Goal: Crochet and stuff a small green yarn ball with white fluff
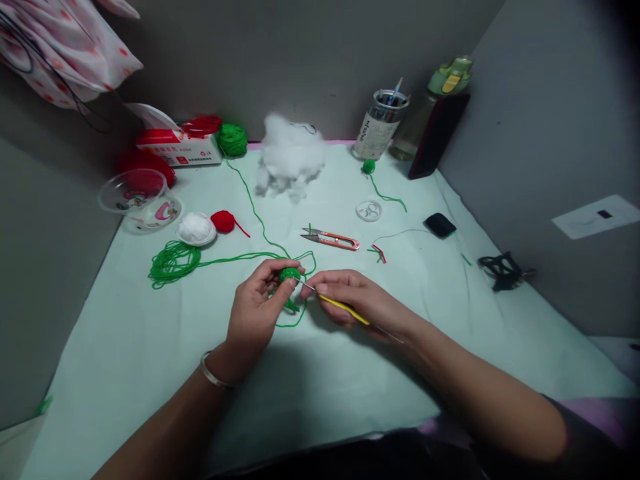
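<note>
My left hand is closed around a small green crochet piece, pinched between thumb and fingers. A crochet hook with a yellow handle sits in my right hand, gripped between thumb and fingers. Its metal tip reaches to the green piece; whether it is inside a stitch I cannot tell. Green yarn hangs below the piece and loops on the table around my fingers. Beyond the hands lie orange-handled thread snips, blades pointing left.
On the left are a green yarn coil, white ball, red ball and plastic bowl. White stuffing and a green yarn ball stand at the back. Rightward are a pen jar, bottle and black claw clip.
</note>
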### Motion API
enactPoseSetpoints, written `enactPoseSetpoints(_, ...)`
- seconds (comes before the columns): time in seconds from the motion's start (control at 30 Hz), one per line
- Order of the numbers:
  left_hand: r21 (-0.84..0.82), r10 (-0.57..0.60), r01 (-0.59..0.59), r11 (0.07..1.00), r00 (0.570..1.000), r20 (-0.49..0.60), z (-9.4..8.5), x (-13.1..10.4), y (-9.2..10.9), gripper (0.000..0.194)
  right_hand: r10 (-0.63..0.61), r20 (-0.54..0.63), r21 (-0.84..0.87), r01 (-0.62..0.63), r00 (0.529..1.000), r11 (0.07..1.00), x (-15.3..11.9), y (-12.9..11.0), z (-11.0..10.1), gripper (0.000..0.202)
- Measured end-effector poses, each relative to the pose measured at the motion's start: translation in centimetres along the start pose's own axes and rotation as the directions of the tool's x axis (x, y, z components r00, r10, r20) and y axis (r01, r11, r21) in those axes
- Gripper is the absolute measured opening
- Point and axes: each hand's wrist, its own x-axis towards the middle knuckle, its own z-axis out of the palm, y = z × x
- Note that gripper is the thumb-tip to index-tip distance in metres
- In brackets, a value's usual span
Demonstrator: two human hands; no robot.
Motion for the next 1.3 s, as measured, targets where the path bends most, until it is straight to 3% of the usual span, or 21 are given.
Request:
enactPoseSetpoints(0.23, 0.008, 0.043, -0.043, 0.999, 0.999, 0.008, 0.2, -0.1, 0.0, 0.021, 0.067, 0.072, 0.190, -0.080, 0.995, 0.978, 0.2, 0.3, 0.1, 0.023)
enactPoseSetpoints(0.83, 0.025, 0.045, -0.045, 0.999, 0.999, -0.007, 0.4, -0.3, -0.3, 0.020, -0.010, 0.032, 0.167, 0.004, 0.999, 0.986, 0.5, 0.7, 0.0, 0.024)
enactPoseSetpoints(1.1, 0.073, 0.125, -0.124, 0.990, 0.992, -0.005, 0.4, -0.5, -1.0, 0.017, 0.059, 0.003, 0.232, -0.058, 0.998, 0.971, 0.3, 0.4, 0.4, 0.021)
enactPoseSetpoints(1.2, 0.089, 0.115, -0.114, 0.989, 0.993, -0.005, 0.5, -0.5, -1.0, 0.016, 0.028, -0.002, 0.200, -0.027, 1.000, 0.980, 0.3, 0.3, 0.5, 0.021)
enactPoseSetpoints(1.3, 0.097, 0.075, -0.075, 0.992, 0.997, 0.012, 0.5, -0.5, -0.5, 0.013, -0.062, -0.050, 0.035, 0.064, 0.997, 0.997, -0.1, 0.2, 0.9, 0.022)
